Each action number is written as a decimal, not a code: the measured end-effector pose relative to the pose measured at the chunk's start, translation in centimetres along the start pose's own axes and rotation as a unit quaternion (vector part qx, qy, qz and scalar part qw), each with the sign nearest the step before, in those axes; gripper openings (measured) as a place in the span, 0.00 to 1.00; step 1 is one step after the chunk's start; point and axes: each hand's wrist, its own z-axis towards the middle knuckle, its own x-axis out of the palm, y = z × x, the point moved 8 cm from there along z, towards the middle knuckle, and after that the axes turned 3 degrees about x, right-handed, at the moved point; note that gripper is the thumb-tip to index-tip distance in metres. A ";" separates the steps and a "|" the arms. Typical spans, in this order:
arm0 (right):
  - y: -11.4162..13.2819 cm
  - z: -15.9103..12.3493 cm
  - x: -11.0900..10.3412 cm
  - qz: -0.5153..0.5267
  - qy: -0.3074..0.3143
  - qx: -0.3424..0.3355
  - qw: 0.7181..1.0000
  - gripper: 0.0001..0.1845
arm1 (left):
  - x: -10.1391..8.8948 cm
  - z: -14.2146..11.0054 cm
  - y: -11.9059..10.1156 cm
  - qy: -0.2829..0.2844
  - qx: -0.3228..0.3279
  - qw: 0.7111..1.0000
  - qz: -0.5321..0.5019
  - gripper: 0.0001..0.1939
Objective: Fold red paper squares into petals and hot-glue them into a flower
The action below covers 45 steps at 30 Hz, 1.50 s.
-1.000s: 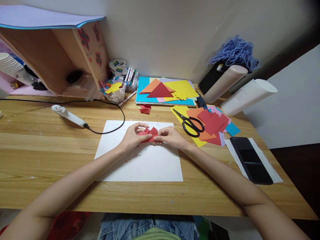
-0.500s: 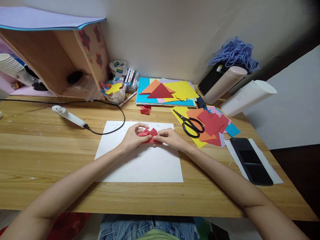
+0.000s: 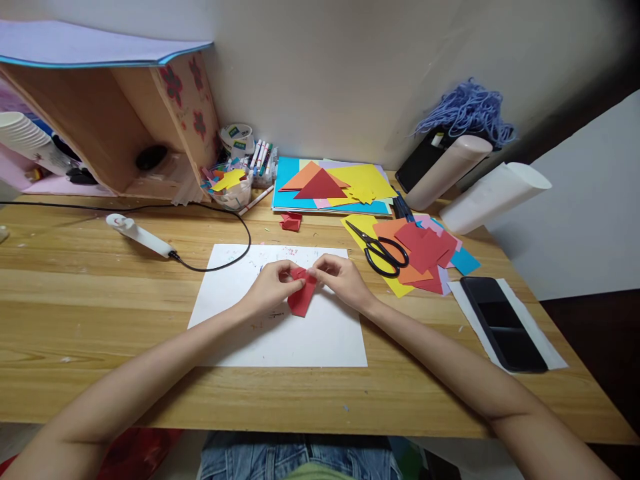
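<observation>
A small folded piece of red paper (image 3: pixel 301 301) is held between my two hands over a white sheet (image 3: pixel 320 343). My left hand (image 3: pixel 275 287) pinches its upper left side, thumb across the front. At the top right corner, the thumb and fingers of my right hand (image 3: pixel 336 277) close on the same piece. Its lower end points down towards me, and its top edge is partly hidden by my fingers. Faint coloured pen marks show on the white sheet beneath. Farther back lies another small folded red paper (image 3: pixel 291 222).
Black-handled scissors (image 3: pixel 383 252) rest on coloured paper scraps (image 3: pixel 425 247) to the right, with a phone (image 3: pixel 500 323) beyond. A glue gun (image 3: pixel 140 236) and its cord lie left. Behind are stacked coloured sheets (image 3: pixel 283 193), a tub of scraps (image 3: pixel 235 195) and a cardboard box (image 3: pixel 185 113).
The red paper has been turned from lying lengthwise, pointed folds up, to upright with its narrow end towards me. Both hands have shifted their grip near its top.
</observation>
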 end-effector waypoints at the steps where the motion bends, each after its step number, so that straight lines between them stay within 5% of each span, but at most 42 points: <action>1: -0.2 0.0 0.2 0.018 0.012 0.014 1.000 0.13 | -0.3 0.0 0.1 -0.015 -0.011 1.000 -0.025 0.08; 7: -0.9 0.1 0.9 0.039 0.053 0.058 0.996 0.14 | -1.1 -0.2 0.8 -0.079 -0.110 0.978 -0.158 0.11; 15: -0.8 0.8 -1.2 0.094 -0.033 0.059 0.993 0.14 | 0.0 -0.2 0.5 -0.012 -0.091 0.989 -0.112 0.12; 19: -0.9 0.6 -0.7 0.148 -0.012 0.078 0.986 0.17 | -0.4 -0.3 1.1 -0.040 -0.110 0.982 -0.149 0.14; 26: -0.9 0.2 -1.0 0.115 -0.074 0.031 0.990 0.15 | 0.1 -0.4 1.1 -0.015 -0.103 0.973 -0.205 0.17; 31: 0.9 -0.7 -1.8 -0.042 -0.132 -0.082 0.987 0.12 | 0.6 -0.4 1.1 -0.023 -0.087 0.966 -0.244 0.17; 38: 2.5 -1.8 0.0 -0.379 -0.074 -0.261 0.885 0.18 | 0.5 -0.3 1.3 -0.024 -0.089 0.965 -0.245 0.17; 45: 2.8 -2.3 0.7 -0.464 -0.059 -0.320 0.824 0.19 | 0.7 -0.3 1.3 -0.009 -0.094 0.963 -0.251 0.17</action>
